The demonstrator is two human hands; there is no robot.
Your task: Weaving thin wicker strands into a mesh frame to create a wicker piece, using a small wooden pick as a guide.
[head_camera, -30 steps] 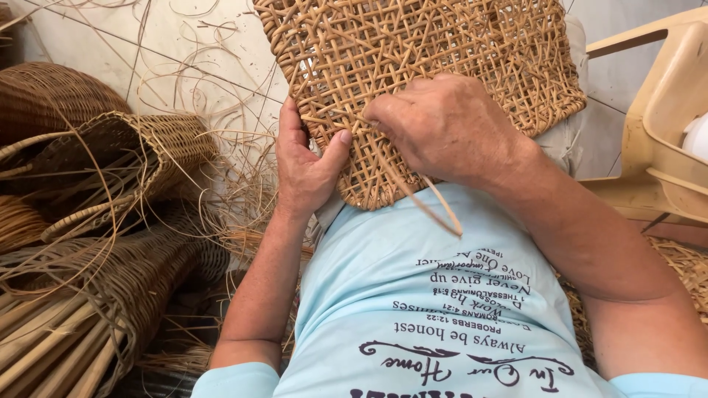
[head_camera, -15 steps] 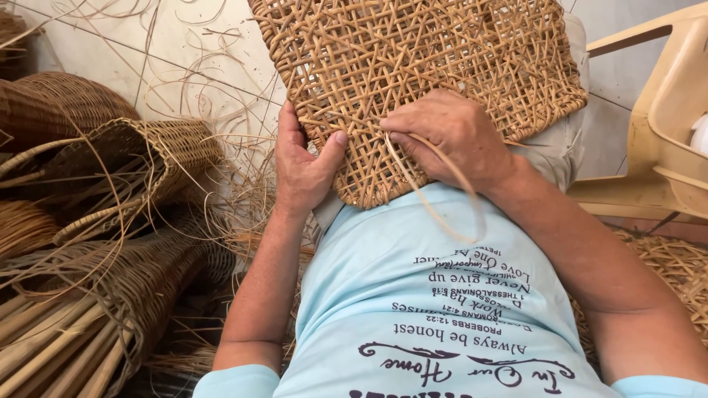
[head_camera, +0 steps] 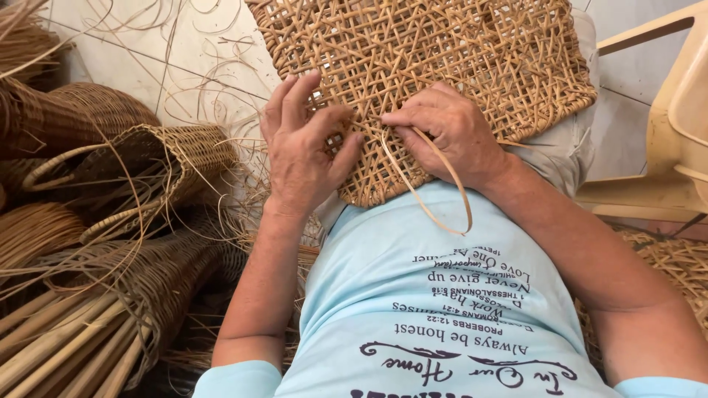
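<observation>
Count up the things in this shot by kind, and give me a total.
Hands: 2, the left hand and right hand, both on the panel
Woven cane panel: 1
Loose cane strip looping from the right hand: 1
Finished wicker baskets at left: at least 3, overlapping
Bundle of cane rods: 1
Cream plastic chair: 1
Total: at least 9
</observation>
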